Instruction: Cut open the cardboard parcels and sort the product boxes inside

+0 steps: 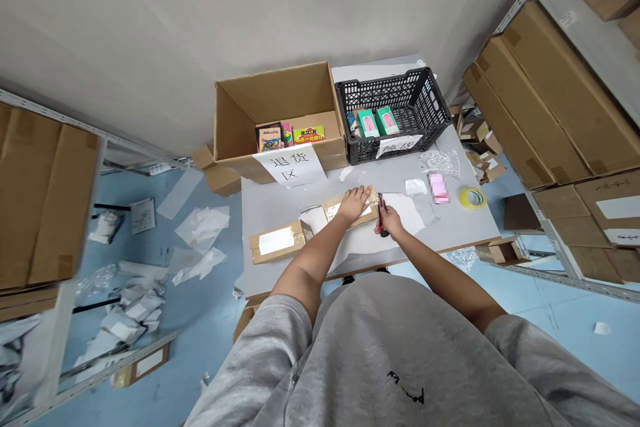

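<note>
My left hand [354,203] lies flat, fingers spread, on a small cardboard parcel [334,208] in the middle of the grey table [280,200]. My right hand [389,220] is closed around a red-and-black utility knife [382,208], its tip at the parcel's right end. White paper wrapping [407,210] lies under and around the parcel. A second cardboard parcel [277,241] with a white label sits to the left on the table.
At the table's back stand an open cardboard box [280,117] with colourful packs and a paper sign, and a black plastic crate [395,113] holding green boxes. A yellow tape roll [473,197] and a pink item [439,187] lie right. Shelves with cartons flank both sides; paper litters the floor.
</note>
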`<state>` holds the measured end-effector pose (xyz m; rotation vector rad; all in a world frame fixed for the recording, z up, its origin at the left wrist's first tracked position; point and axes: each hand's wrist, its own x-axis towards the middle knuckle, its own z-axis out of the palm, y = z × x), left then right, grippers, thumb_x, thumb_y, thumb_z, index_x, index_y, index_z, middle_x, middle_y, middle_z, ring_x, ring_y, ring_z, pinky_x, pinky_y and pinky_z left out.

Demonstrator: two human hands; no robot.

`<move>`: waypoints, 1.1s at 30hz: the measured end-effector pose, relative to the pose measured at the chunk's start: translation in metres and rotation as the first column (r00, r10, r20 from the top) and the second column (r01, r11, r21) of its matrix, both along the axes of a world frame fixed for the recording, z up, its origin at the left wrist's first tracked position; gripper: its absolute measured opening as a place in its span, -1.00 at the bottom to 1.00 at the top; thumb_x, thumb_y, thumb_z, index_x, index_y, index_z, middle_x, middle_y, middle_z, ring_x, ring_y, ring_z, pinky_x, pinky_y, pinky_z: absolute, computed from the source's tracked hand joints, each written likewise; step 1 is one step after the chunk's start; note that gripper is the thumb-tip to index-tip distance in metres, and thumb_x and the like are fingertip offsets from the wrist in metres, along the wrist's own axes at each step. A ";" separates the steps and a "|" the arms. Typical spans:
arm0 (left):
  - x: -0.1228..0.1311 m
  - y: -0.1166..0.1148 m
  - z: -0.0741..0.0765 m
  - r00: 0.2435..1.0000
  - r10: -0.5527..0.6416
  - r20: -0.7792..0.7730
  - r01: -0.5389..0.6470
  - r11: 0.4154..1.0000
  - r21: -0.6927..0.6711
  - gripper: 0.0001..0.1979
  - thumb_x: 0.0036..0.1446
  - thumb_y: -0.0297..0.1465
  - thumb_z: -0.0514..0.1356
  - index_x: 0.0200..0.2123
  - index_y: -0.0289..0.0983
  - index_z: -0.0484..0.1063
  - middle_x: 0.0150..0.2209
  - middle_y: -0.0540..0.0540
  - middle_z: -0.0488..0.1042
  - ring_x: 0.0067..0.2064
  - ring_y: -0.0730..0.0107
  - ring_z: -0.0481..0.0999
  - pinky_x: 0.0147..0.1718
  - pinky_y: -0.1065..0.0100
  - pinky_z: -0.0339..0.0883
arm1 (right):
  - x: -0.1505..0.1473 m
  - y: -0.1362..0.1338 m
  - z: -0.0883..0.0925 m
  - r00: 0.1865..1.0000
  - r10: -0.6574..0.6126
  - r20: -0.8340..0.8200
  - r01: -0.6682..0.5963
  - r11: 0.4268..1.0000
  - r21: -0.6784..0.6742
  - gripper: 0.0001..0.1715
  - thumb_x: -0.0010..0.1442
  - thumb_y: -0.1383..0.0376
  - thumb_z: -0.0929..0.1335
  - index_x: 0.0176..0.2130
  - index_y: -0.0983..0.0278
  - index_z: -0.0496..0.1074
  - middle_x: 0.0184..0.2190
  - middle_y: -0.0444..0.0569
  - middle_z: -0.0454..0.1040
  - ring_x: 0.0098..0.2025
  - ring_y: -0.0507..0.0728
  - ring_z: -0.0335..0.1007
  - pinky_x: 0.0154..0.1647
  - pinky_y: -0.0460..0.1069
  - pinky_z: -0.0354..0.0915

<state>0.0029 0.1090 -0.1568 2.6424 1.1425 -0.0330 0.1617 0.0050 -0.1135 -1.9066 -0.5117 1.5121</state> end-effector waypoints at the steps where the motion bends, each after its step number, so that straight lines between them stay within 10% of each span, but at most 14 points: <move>1: 0.001 -0.001 -0.002 1.000 0.010 0.003 -0.010 1.000 0.001 -0.34 0.58 -0.19 0.09 0.62 -0.25 0.15 0.48 -0.40 0.36 0.37 -0.13 0.43 0.35 -0.02 0.24 | -0.002 -0.001 0.001 1.000 0.003 0.010 -0.003 1.000 -0.003 -0.83 0.65 0.17 0.24 -0.05 0.16 0.30 -0.64 -0.23 0.44 -0.67 0.17 0.48 -0.61 -0.01 0.49; 17: 0.002 0.006 -0.018 0.997 0.060 0.055 -0.061 0.998 0.020 -0.44 0.58 -0.19 0.12 0.52 -0.22 0.35 0.35 -0.41 0.48 0.26 -0.11 0.53 0.28 0.01 0.33 | -0.010 0.010 0.008 0.989 0.098 0.113 -0.092 0.994 -0.053 -0.75 0.66 0.07 0.23 0.04 0.17 0.33 -0.64 -0.26 0.39 -0.69 0.14 0.43 -0.64 -0.04 0.41; 33: 0.024 -0.001 0.002 0.994 0.101 -0.049 -0.103 0.994 -0.026 -0.38 0.55 -0.14 0.13 0.49 -0.38 0.33 0.42 -0.54 0.41 0.37 -0.22 0.50 0.40 -0.06 0.27 | -0.012 0.009 0.011 0.987 0.071 0.144 -0.061 0.995 -0.077 -0.75 0.66 0.12 0.20 0.09 0.18 0.35 -0.62 -0.25 0.39 -0.69 0.15 0.40 -0.64 -0.02 0.42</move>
